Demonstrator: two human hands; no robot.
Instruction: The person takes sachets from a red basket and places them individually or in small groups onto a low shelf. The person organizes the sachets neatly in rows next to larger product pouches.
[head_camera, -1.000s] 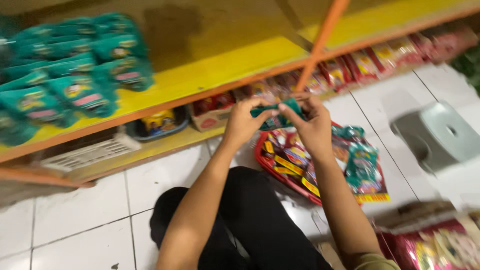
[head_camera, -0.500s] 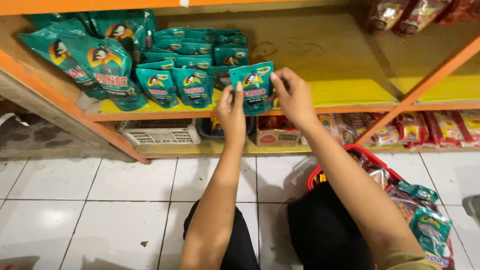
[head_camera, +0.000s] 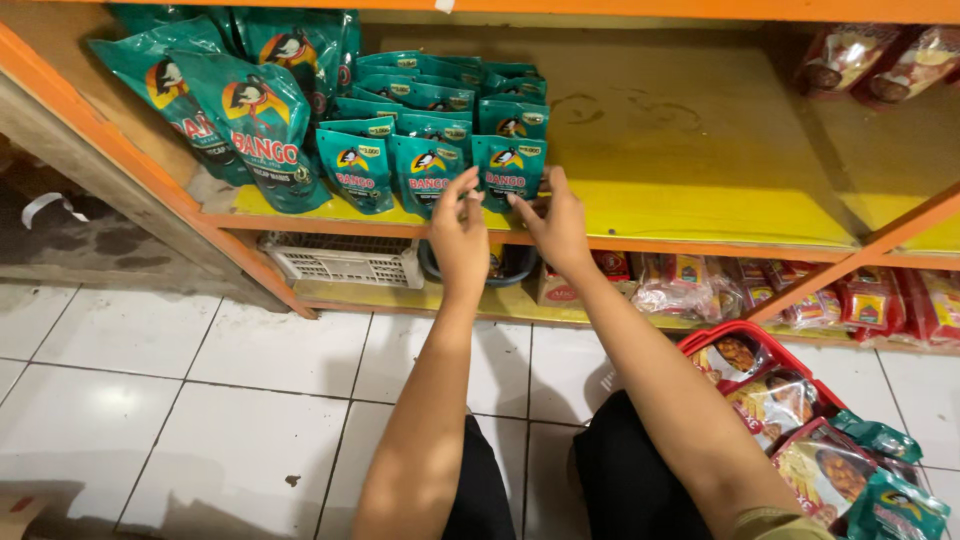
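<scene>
Both hands are at the shelf's (head_camera: 700, 215) front edge. The left hand (head_camera: 459, 238) and right hand (head_camera: 556, 225) have fingers loosely apart, clamped on nothing, their tips just touching the front small teal pouch (head_camera: 508, 170). That pouch stands upright in its row beside the other small pouches (head_camera: 400, 150). Judging by this, it looks placed; more teal pouches (head_camera: 885, 490) wait in the red basket (head_camera: 745, 335) at the right — much of the yellow shelf lies bare.
</scene>
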